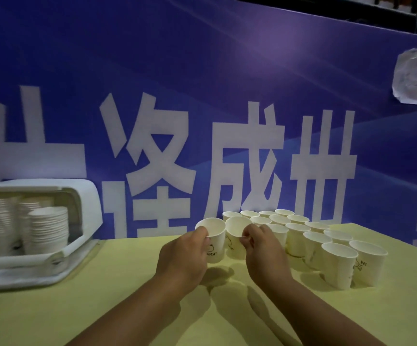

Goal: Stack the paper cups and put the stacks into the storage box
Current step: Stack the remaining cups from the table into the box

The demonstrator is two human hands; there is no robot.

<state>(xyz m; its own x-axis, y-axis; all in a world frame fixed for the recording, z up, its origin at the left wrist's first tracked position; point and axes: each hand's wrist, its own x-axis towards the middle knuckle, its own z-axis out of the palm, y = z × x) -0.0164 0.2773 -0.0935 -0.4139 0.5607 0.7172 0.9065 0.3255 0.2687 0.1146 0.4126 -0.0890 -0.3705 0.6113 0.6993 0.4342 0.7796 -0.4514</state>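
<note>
1. Storage box of white plastic [40,184] sits far left on the yellow table [102,295], with stacked white paper cups [48,228] inside.
2. Loose white cups [337,263] cluster right.
3. My left hand [182,258] grips one cup [213,236]; my right hand [262,250] pinches the neighbouring cup [236,233].

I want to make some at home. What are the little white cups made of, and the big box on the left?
The cups look like thin matte paper: cream walls, rolled rims, small printed drawing. The box looks like smooth white plastic with rounded corners, though blur leaves that open.
</note>
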